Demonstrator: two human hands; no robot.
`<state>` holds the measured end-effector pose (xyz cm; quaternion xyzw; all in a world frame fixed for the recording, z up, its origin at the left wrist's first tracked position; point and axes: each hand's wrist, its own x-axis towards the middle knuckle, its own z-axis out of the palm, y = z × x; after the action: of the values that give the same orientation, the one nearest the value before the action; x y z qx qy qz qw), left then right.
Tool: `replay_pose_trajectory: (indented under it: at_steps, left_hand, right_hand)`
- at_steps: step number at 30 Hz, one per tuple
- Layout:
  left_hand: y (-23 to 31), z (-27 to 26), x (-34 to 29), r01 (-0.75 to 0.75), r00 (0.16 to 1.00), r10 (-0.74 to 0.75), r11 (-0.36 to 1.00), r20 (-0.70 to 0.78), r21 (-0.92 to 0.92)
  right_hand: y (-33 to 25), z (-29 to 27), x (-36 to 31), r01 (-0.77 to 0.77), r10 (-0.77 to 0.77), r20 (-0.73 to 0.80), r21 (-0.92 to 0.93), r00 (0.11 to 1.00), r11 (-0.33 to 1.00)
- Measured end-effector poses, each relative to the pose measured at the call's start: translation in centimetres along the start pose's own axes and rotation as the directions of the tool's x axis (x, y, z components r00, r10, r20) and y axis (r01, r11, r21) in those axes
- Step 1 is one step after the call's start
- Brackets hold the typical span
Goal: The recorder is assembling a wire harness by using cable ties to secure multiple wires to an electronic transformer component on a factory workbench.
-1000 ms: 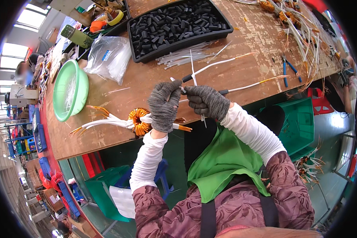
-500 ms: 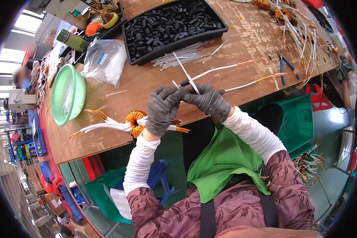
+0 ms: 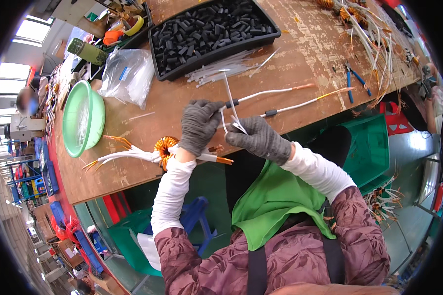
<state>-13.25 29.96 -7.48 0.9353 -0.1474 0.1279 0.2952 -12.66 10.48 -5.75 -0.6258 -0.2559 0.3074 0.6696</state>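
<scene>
My left hand (image 3: 199,125), in a grey glove, is closed around a white wire (image 3: 266,93) beside its small black sleeve (image 3: 232,103). The wire runs right to a bare copper end. Lower and to the right, my right hand (image 3: 262,140), also gloved, pinches a white cable tie (image 3: 228,91) whose long strip sticks up past the sleeve. A thin white loop shows between the hands. A second white wire (image 3: 305,104) with a black sleeve (image 3: 270,113) lies beyond my right hand. Partly behind my left wrist sits a copper-wound ring coil (image 3: 165,146) with white leads.
A black tray (image 3: 216,58) of black sleeves stands at the back, loose cable ties (image 3: 216,71) before it. A green basin (image 3: 70,120) and plastic bag (image 3: 128,76) are left. Blue-handled pliers (image 3: 349,84) and more coils (image 3: 352,17) lie right.
My right hand has drawn down and slightly right, away from my left hand. A gap has opened between them, showing the thin white loop and more of the black sleeve.
</scene>
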Motion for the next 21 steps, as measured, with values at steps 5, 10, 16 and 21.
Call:
replay_pose_trajectory:
  at_steps: [5,10,16,21]
  left_hand:
    - [2.5,-3.5,0.7,0.271,0.959,-0.272,0.803,0.077,-0.531]
    - [6.1,-4.5,2.7,0.343,0.938,-0.256,0.589,0.234,-0.732]
    - [3.4,-4.3,7.1,0.094,0.772,-0.496,0.709,-0.398,-0.699]
    - [-2.5,1.8,8.4,0.344,0.803,-0.59,0.579,-0.089,-0.739]
  right_hand:
    - [0.2,-2.0,-0.3,0.021,-0.018,-0.044,0.058,0.999,0.998]
    - [0.0,-1.6,-0.1,0.019,-0.018,-0.021,0.041,1.0,0.999]
    - [0.7,-3.9,-0.3,-0.203,0.258,-0.215,0.247,0.942,0.947]
    - [1.9,-5.0,2.3,-0.292,0.477,-0.269,0.517,0.837,0.804]
